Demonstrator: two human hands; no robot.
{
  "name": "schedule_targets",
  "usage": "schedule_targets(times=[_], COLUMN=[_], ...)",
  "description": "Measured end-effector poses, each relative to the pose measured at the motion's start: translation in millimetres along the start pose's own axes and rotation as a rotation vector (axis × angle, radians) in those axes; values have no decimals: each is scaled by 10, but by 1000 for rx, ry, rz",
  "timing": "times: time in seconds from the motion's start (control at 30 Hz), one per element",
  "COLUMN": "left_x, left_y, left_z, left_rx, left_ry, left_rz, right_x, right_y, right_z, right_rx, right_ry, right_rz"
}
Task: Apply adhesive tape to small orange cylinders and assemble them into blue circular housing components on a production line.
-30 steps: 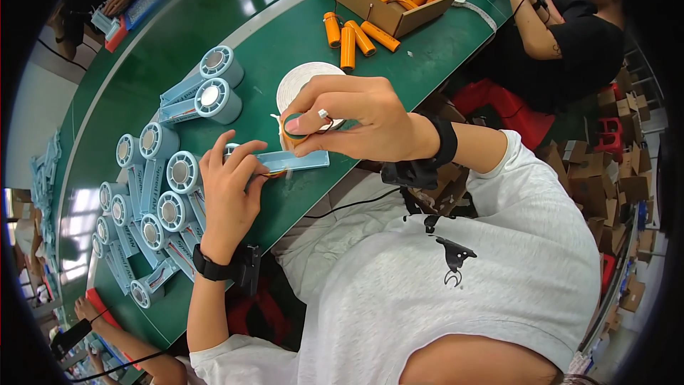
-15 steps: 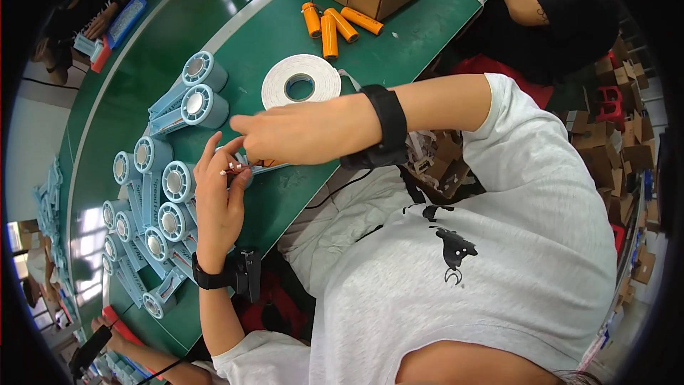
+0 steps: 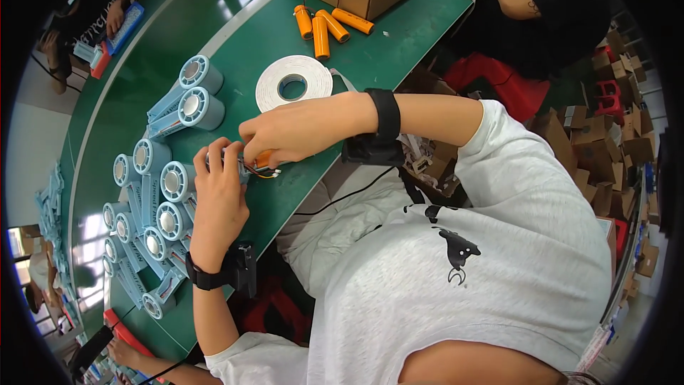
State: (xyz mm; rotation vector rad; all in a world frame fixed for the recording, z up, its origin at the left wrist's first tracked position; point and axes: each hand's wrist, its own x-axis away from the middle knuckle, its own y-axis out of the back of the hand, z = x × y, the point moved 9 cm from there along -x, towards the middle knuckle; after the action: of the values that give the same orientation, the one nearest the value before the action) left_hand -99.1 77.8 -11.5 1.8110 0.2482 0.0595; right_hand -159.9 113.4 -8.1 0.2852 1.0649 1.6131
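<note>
My left hand [image 3: 219, 203] is closed over a light blue fan housing [image 3: 244, 174], most of which is hidden under the fingers. Against it, my right hand [image 3: 306, 128] pinches an orange cylindrical battery [image 3: 263, 160], with only its side showing between the fingers. Thin wires [image 3: 268, 174] with small white plugs stick out below the battery. Close to the left hand stand several light blue handheld fans [image 3: 176, 180] with round silver centres. A white roll of tape [image 3: 292, 85] lies beyond the right hand.
Several loose orange batteries [image 3: 321, 37] lie in front of a cardboard box [image 3: 370, 3] of more batteries on the green table [image 3: 249, 50]. Two more fans [image 3: 199, 108] stand left of the tape. Co-workers sit at the far left, upper right and lower left.
The orange battery now shows under my right fingers, which have curled downward. The wires and plugs have swung from my left fingers to the right, and my left fingers have closed over the housing.
</note>
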Motion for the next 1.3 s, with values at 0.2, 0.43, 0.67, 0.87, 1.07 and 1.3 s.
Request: schedule_targets(times=[0.2, 0.43, 0.67, 0.87, 1.07, 1.3], left_x=[2, 12, -29, -63, -56, -40], left_y=[7, 22, 78, 56, 23, 44], left_z=[14, -37, -21, 7, 5, -21], left_rx=[2, -3, 90, 49, -31, -21], left_ry=[-9, 0, -12, 28, 56, 57], left_rz=[28, -1, -22, 3, 59, 50], right_x=[-18, -49, -8, -88, -162, -106], right_y=[-1, -164, 47, -59, -114, 114], right_z=[-347, -543, -46, 19, -30, 102], right_rx=[-230, -250, -35, 124, -65, -239], right_ry=[-309, -517, 51, 21, -22, 96], right_rz=[-38, 231, -86, 71, 328, 208])
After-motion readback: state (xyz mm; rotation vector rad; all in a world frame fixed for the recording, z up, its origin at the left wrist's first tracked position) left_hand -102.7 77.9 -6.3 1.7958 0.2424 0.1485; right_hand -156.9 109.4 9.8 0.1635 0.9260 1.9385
